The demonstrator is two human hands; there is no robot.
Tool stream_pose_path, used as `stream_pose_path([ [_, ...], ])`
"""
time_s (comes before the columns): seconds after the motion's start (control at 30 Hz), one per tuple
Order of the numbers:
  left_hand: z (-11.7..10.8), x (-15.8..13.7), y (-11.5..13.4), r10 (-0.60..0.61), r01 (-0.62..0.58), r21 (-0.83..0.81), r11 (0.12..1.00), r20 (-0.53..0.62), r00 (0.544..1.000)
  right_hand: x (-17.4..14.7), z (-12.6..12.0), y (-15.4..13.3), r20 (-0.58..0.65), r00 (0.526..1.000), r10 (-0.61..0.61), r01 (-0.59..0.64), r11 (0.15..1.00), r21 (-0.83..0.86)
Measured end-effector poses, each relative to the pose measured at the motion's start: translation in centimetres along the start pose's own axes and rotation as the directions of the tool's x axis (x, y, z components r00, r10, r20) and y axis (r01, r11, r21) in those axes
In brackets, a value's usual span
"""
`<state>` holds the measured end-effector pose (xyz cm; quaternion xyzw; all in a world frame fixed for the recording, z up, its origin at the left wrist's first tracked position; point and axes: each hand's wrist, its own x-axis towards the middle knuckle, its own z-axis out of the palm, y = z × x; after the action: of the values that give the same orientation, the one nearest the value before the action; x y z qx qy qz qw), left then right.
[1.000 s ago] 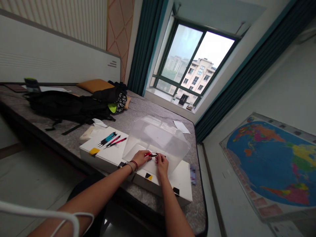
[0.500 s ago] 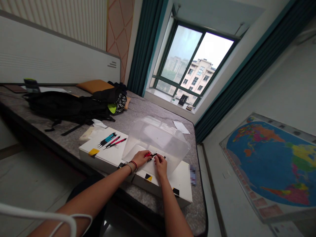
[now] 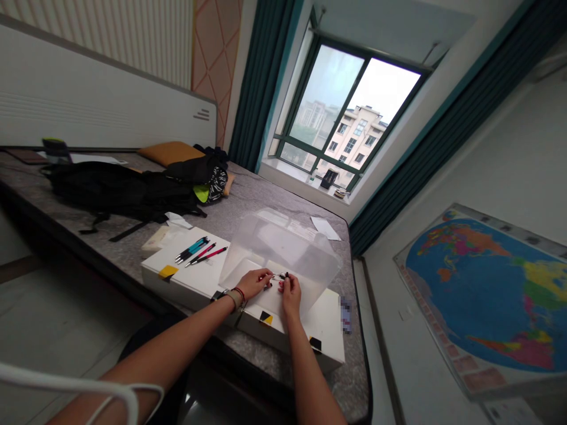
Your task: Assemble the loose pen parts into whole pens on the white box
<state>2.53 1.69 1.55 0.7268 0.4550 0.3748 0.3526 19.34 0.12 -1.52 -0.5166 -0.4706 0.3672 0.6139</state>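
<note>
Pen held between both hands, low over the white board, at the mouth of the clear plastic bin.
L hand pinches one end, R hand the other; both grips closed on it w/ fingertips. Pen looks small, slim, dark w/ a red bit, too tiny to tell if it's in one piece. Best handled w/ light fingertip pinch, wrists resting on board, parts kept in line. Spare pens, teal & red, lie well apart to the left. Bin is frosted, smooth, tipped on its side; bed surface is grey, felt-like.
</note>
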Motion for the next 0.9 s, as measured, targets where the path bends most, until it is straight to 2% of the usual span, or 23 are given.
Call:
stream_pose_path([
  [0.37, -0.14, -0.22, 0.29, -0.029, 0.029, 0.085, 0.996, 0.006, 1.0, 0.23, -0.65, 0.59, 0.015, 1.0, -0.019, 0.019, 1.0, 0.019],
  [0.73, -0.21, -0.55, 0.67, -0.04, 0.038, 0.155, 0.987, 0.009, 0.999, -0.01, -0.47, -0.24, 0.066, 0.997, -0.042, 0.044, 0.999, -0.026],
  [0.9, -0.27, -0.57, 0.61, -0.029, 0.024, 0.167, 0.986, 0.027, 0.999, 0.06, -0.37, -0.04, 0.031, 0.999, -0.008, 0.006, 0.997, 0.077],
])
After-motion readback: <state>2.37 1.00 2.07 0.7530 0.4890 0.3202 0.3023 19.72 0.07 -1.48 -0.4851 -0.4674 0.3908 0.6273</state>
